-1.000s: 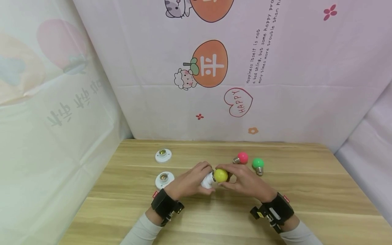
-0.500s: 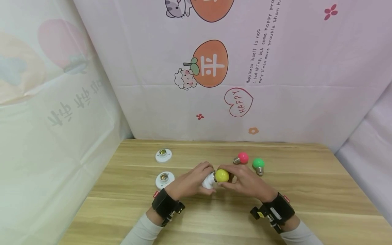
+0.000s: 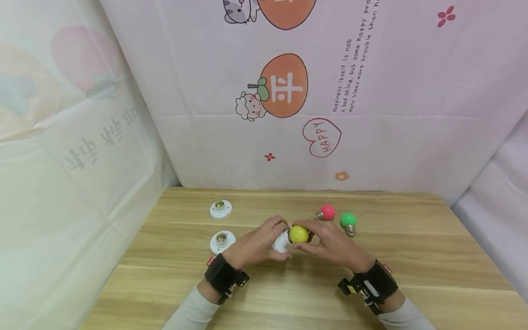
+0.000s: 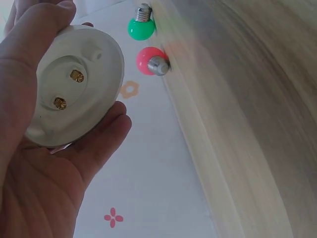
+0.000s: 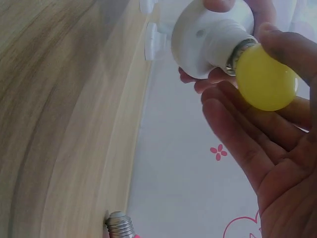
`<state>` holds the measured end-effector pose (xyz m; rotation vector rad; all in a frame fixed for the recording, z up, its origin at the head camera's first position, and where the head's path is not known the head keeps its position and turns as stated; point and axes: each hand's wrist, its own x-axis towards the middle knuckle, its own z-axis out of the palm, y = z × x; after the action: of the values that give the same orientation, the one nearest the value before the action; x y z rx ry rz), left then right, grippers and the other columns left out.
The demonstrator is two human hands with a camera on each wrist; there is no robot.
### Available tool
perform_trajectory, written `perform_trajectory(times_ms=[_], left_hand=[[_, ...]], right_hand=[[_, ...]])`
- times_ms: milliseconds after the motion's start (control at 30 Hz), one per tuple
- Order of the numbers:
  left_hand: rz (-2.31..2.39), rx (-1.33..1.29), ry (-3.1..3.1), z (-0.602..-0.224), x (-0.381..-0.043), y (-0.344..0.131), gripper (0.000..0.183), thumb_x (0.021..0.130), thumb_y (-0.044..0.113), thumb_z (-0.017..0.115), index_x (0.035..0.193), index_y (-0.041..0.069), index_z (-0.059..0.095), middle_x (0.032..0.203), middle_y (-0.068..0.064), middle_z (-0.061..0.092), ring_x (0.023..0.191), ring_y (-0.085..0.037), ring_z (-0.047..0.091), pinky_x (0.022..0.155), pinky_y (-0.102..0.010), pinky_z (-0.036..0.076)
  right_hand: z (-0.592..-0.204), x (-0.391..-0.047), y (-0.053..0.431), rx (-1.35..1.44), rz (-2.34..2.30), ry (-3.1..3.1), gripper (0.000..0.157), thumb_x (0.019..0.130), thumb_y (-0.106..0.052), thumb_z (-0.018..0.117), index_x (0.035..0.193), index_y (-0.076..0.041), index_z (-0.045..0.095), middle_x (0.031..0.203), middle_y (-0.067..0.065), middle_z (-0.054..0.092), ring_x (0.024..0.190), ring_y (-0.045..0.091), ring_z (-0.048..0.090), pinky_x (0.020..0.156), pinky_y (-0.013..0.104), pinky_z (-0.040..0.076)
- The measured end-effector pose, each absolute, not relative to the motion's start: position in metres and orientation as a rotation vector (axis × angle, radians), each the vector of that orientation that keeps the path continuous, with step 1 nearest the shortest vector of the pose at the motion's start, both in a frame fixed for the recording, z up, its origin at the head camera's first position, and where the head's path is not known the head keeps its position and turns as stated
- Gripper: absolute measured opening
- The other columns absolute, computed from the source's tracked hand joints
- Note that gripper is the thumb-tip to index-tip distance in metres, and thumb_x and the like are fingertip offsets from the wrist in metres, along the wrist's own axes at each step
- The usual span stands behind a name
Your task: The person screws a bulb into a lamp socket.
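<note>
My left hand (image 3: 257,244) holds a white round lamp socket (image 3: 281,243) by its rim, above the table. In the left wrist view, the flat back of the socket (image 4: 101,91) shows two brass screws. My right hand (image 3: 332,243) pinches a yellow light bulb (image 3: 299,234) between thumb and fingers. The right wrist view shows the yellow bulb (image 5: 265,79) with its metal screw base at the socket's mouth. Part of the base still shows outside, and how deep the rest sits is hidden.
Two more white sockets, a front one (image 3: 216,248) and a rear one (image 3: 226,212), lie at the left of the wooden table (image 3: 288,298). A pink bulb (image 3: 327,211) and a green bulb (image 3: 348,220) lie behind my right hand. A printed cloth (image 3: 231,151) hangs behind the table.
The yellow bulb and socket have shifted very slightly to the right and are tilted a little differently. Both hands keep their hold, and the other sockets and bulbs have not moved.
</note>
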<state>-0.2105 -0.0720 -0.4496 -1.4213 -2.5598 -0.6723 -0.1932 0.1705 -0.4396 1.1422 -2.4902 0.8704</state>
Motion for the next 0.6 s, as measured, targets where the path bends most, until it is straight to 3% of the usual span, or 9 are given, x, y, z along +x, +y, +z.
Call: perform_trajectory(times_ms=[333,600], left_hand=[[-0.647,-1.396,-2.649,-0.4558,-0.2097,-0.0688,0.066,0.083,0.059,0.064,0.130,0.016,0.046,0.128,0.007,0.043,0.108,-0.003,0.042,0.083,-0.015,0.046],[-0.605,-1.419,-2.675,-0.4570,-0.2073,-0.0663,0.072,0.087,0.059,0.059,0.139,0.012,0.043,0.135,0.002,0.047,0.119,-0.007,0.042,0.095,-0.021,0.045]], right_hand=[[-0.4419,-0.1965,0.1721,1.117,0.739,-2.423,0.051,0.080,-0.036,0.075,0.124,-0.014,0.062,0.121,-0.005,0.059,0.107,0.007,0.055,0.083,0.028,0.054],[-0.4411,-0.1952,0.1726,1.142,0.807,-2.444,0.050,0.081,-0.030,0.075,0.126,-0.016,0.058,0.122,-0.008,0.057,0.099,0.003,0.056,0.079,0.026,0.054]])
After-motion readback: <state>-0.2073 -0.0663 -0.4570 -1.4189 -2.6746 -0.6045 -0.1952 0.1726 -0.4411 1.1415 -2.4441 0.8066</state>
